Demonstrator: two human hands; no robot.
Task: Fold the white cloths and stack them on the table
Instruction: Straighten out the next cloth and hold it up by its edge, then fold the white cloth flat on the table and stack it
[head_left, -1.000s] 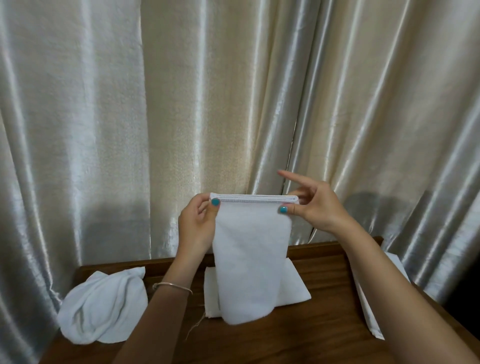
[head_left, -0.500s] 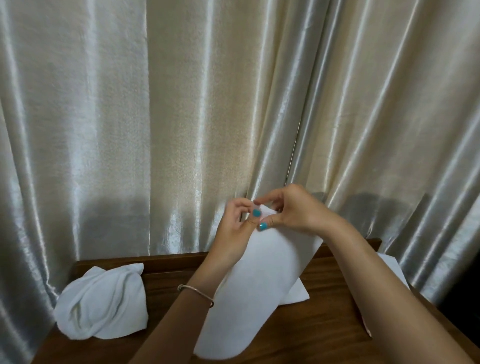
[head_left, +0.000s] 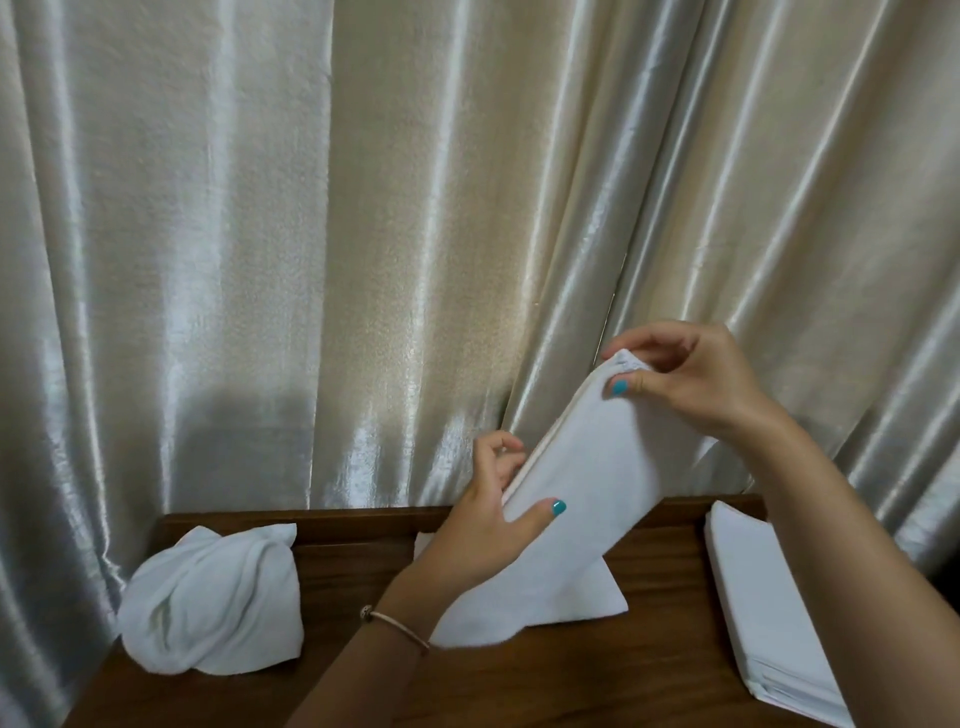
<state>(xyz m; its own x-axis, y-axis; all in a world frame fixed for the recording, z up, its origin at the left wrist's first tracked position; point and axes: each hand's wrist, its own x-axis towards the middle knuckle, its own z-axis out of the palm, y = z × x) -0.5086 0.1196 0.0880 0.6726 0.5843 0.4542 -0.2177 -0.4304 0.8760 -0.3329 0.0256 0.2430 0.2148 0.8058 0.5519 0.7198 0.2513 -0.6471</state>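
A white cloth (head_left: 587, 467) is hanging slanted above the table (head_left: 519, 691). The right hand (head_left: 691, 379) is pinching its top corner. The left hand (head_left: 493, 525) is pinching its side edge.

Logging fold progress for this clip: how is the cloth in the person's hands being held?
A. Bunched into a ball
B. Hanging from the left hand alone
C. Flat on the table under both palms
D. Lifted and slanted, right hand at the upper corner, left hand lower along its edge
D: the cloth slants up off the table, its top corner pinched by the right hand, the left hand gripping lower down.
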